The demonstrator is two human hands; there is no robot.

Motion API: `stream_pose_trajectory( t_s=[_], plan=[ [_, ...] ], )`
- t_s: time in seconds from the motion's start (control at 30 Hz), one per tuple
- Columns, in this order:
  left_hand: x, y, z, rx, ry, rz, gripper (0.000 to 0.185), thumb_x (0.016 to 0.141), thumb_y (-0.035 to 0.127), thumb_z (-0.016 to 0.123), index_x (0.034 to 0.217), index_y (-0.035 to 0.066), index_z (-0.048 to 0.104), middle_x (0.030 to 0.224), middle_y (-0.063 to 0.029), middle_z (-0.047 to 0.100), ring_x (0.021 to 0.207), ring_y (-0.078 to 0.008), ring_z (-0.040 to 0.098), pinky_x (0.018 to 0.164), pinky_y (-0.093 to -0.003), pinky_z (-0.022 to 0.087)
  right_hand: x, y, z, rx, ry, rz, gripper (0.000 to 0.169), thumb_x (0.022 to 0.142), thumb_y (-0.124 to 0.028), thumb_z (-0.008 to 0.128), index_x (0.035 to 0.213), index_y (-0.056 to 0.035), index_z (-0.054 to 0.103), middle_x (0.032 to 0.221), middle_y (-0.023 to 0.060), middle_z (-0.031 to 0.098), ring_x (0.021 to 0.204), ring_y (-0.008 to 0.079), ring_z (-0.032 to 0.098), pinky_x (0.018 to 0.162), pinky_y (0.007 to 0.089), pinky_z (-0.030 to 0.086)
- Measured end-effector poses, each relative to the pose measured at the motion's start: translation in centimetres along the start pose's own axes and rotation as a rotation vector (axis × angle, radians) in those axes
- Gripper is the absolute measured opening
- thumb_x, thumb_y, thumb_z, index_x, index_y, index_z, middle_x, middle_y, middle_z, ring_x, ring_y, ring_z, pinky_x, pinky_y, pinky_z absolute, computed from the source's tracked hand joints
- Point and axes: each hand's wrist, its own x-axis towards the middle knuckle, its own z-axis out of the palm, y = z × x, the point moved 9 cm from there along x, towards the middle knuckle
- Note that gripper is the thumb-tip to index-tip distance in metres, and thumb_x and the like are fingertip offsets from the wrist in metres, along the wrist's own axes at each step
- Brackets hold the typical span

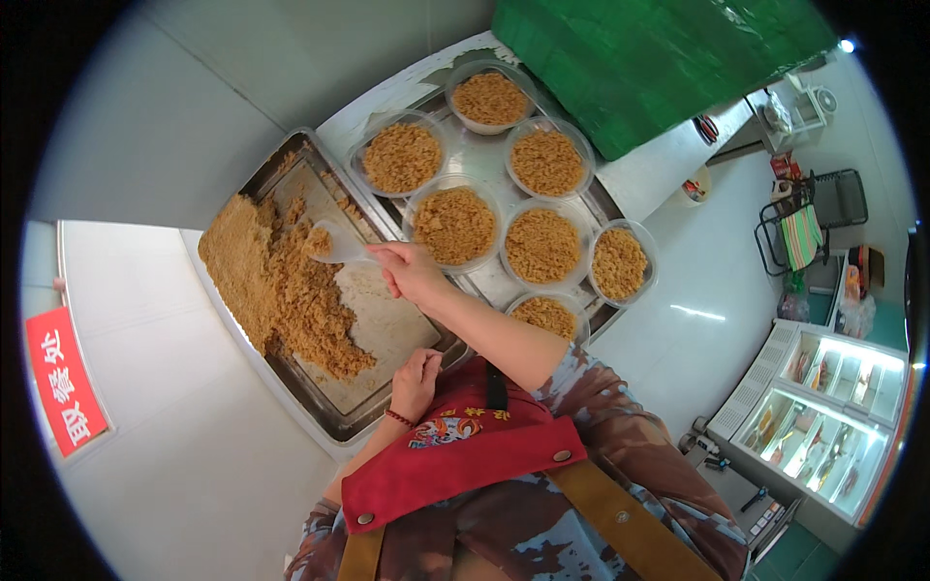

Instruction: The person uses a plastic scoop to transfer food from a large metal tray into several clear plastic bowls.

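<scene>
My right hand (pixel 410 274) grips the handle of a white plastic rice paddle (pixel 343 243). A small heap of crumbly golden-brown food sits on the paddle's blade, over a large metal baking tray (pixel 341 425). Loose crumbly food (pixel 312 312) lies in the middle of that tray, beside a flatter packed mass (pixel 232 269) on the left. My left hand (pixel 414 385), with a beaded bracelet, rests by the tray's near side with curled fingers; whether it holds the rim is unclear. Several round clear plastic bowls (pixel 454 225) of the same food stand on a second metal tray (pixel 468 156).
A green-wrapped box (pixel 654 65) stands behind the bowls. Red-handled scissors (pixel 705 129) lie on the counter (pixel 654 174). Rightward are a folding chair (pixel 835 196) and a lit glass-door display refrigerator (pixel 814 436). A red sign (pixel 67 381) with writing hangs at left.
</scene>
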Motion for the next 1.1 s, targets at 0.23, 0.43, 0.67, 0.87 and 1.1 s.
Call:
stream_pose_trajectory(
  t_s=[0.23,0.43,0.67,0.87,1.1],
  plan=[
    [0.3,1.0,2.1,0.005,-0.052,0.024,0.014,0.095,0.016,0.055,0.097,0.004,0.061,0.075,-0.0101,0.066,0.062,-0.0211,0.063,0.058,-0.0324,0.05,-5.9,-5.9,-16.0,-0.061,0.337,-0.138,0.029,0.1,-0.018,0.049,0.124,-0.0091,0.061,0.061,-0.0037,0.045,0.049,0.0059,0.042,0.045,0.0202,0.036],
    [0.9,3.2,3.5,0.038,-0.07,0.074,0.012,0.093,0.016,0.057,0.091,0.005,0.06,0.072,-0.0112,0.064,0.067,-0.0264,0.064,0.062,-0.0363,0.05,-11.2,-12.1,-28.1,-1.122,0.778,-0.525,0.024,0.096,-0.018,0.053,0.116,-0.0122,0.066,0.075,0.0083,0.065,0.066,0.0227,0.062,0.058,0.0365,0.049],
    [0.6,3.1,4.4,0.065,-0.051,0.07,0.013,0.093,0.017,0.057,0.093,0.005,0.06,0.072,-0.011,0.064,0.066,-0.0274,0.065,0.061,-0.037,0.05,-10.8,-13.3,-31.5,-1.171,0.853,-0.224,0.025,0.09,-0.02,0.056,0.111,-0.0171,0.068,0.091,0.0178,0.068,0.085,0.0376,0.065,0.075,0.0461,0.052],
    [0.3,2.9,4.9,0.096,-0.074,-0.017,0.014,0.094,0.018,0.057,0.094,0.005,0.06,0.073,-0.0118,0.065,0.067,-0.0272,0.066,0.061,-0.0372,0.05,-8.1,-9.2,-35.3,-0.97,0.737,-0.082,0.023,0.088,-0.02,0.056,0.105,-0.0175,0.071,0.093,0.0181,0.069,0.087,0.0375,0.065,0.077,0.0463,0.052],
    [-0.1,3.5,5.3,0.058,-0.036,-0.014,0.013,0.093,0.017,0.057,0.093,0.004,0.061,0.073,-0.0122,0.065,0.068,-0.0282,0.065,0.063,-0.0374,0.05,-9.2,-14.0,-31.2,-1.198,0.804,-0.09,0.022,0.087,-0.021,0.056,0.102,-0.017,0.071,0.093,0.0155,0.069,0.092,0.0368,0.065,0.079,0.0456,0.051]
  ],
)
